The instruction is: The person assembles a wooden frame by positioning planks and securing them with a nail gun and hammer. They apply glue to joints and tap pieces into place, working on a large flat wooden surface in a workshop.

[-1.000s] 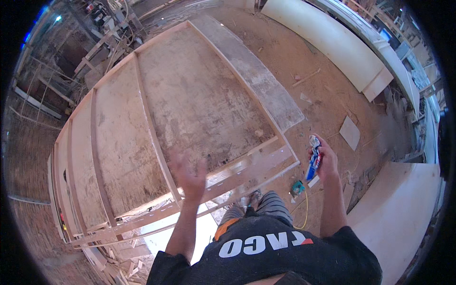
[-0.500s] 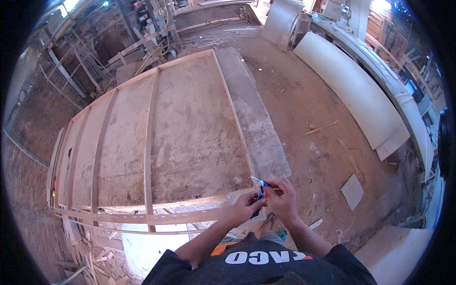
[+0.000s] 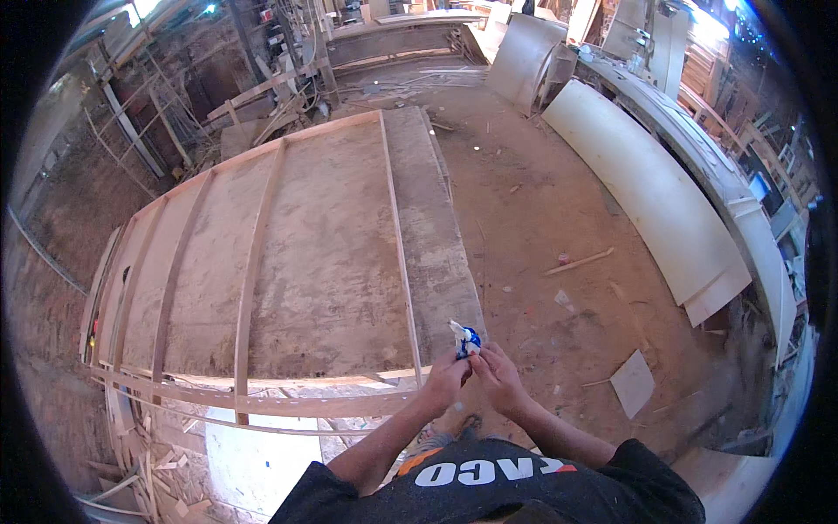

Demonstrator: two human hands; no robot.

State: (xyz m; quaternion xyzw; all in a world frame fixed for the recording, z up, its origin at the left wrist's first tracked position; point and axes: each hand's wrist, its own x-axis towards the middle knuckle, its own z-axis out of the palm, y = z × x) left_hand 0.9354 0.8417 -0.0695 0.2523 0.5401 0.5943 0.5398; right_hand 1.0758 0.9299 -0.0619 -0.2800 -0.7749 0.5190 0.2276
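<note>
A small crumpled blue-and-white packet (image 3: 467,342) is pinched between my two hands in front of my body, its torn-looking white end pointing up and away. My left hand (image 3: 446,384) grips its lower part from the left, with the fingers curled in. From the right, my right hand (image 3: 501,377) closes on the same lower part, thumb and fingers pressed together. What is inside the packet cannot be made out. Just left of my hands lies a large wooden frame (image 3: 325,404) with several crossbars, resting on a broad worn board (image 3: 436,262).
Curved pale sheets (image 3: 650,196) lean along a cluttered bench at the right. A square offcut (image 3: 632,384) and a thin stick (image 3: 580,261) lie on the dusty floor. Wood scraps (image 3: 161,476) pile up at the lower left, beside a white panel (image 3: 262,454).
The view has shifted, so the frame sits further left and lower. My hands have drawn closer together around the packet, which now stands more upright and bunched.
</note>
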